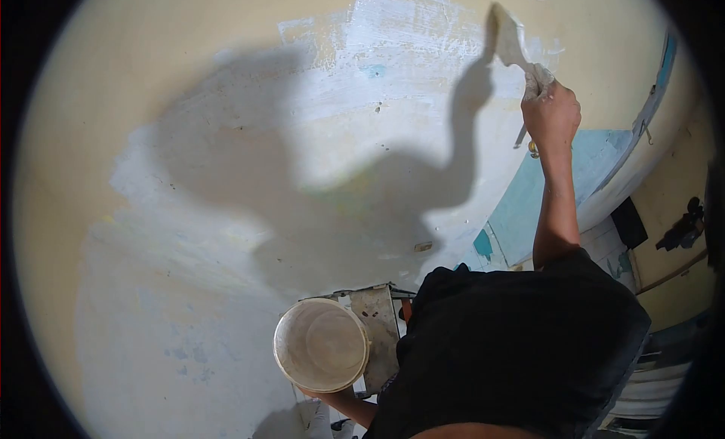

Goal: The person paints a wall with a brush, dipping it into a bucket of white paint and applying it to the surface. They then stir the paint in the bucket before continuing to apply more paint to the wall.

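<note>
High on the wall, my right hand [552, 116] grips a wide, flat paintbrush [511, 37] by its paint-caked handle. The brush head meets or nearly meets the wall [423, 69] at the right end of a fresh white patch with visible strokes. Low in the view, my left hand [323, 396] supports a white plastic bucket [321, 345] from beneath, its fingers mostly hidden. The bucket's inside is smeared with whitish paint; how much liquid it holds is hard to tell. Bare cream wall surrounds the white area.
A stained board [376, 314], perhaps a stool or ladder top, shows beside the bucket. A light-blue surface [563, 186] lies behind my right arm. Dark items [683, 224] hang at the far right. My shadow [302, 152] covers much of the wall.
</note>
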`<state>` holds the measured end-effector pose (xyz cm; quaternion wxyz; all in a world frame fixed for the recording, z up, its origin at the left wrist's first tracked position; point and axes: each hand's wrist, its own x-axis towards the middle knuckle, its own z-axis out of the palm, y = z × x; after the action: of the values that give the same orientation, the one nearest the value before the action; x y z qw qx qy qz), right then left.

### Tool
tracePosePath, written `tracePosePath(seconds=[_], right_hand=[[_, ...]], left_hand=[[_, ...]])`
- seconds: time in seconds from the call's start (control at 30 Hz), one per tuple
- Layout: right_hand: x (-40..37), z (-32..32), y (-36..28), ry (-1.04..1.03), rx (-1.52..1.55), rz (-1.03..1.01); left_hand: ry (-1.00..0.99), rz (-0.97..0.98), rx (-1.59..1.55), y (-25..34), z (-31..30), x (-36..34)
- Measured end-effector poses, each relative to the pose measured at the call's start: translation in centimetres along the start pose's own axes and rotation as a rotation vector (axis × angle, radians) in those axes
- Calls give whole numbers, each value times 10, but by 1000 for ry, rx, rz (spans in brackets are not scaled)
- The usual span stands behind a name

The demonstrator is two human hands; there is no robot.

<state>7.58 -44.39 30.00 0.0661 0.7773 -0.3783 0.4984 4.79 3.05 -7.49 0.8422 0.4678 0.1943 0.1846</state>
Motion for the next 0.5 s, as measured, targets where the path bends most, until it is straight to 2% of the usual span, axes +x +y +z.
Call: tracePosePath(seconds=[0.1, 0.2, 0.33, 0.5], right_hand=[[-5, -22, -13, 64, 187, -136], [1, -13, -18, 84, 364, -218], [19, 41, -4, 37, 513, -175], [22, 54, 48, 19, 386, -1]], left_hand=[[0, 4, -10, 1, -4, -2], [13, 9, -17, 2, -10, -4], [22, 15, -38, 2, -16, -10], [35, 40, -66, 4, -25, -16]])
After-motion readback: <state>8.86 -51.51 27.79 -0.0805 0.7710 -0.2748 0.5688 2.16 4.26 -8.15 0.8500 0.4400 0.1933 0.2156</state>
